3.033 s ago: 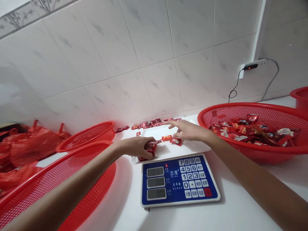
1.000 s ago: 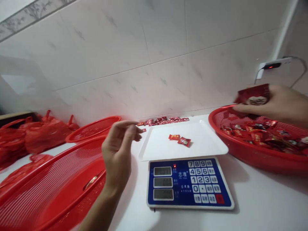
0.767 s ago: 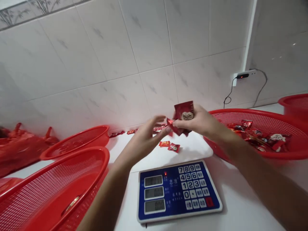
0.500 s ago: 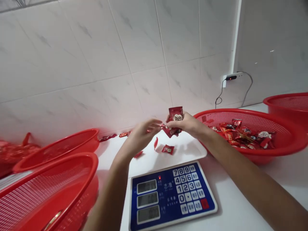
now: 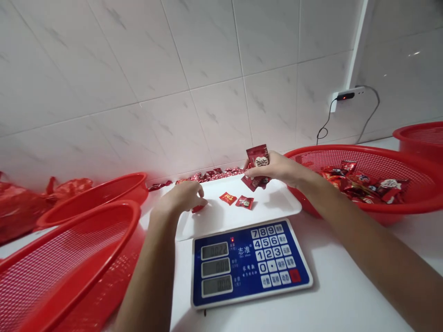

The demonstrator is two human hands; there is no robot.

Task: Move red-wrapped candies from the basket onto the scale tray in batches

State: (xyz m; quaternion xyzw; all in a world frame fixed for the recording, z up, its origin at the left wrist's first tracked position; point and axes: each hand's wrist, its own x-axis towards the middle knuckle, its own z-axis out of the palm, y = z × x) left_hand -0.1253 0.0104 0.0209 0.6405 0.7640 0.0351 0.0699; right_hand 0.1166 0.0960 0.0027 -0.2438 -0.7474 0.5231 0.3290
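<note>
Nearest, a flat blue digital scale lay below both hands. The left hand curled low over what seemed a small red sweet on a smooth white tray. The right hand pinched glossy red foil packets, with a red plastic mesh basket just beyond it.

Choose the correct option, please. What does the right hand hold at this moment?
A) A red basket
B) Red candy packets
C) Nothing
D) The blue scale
B: the right hand grips red candy packets above the white tray.
</note>
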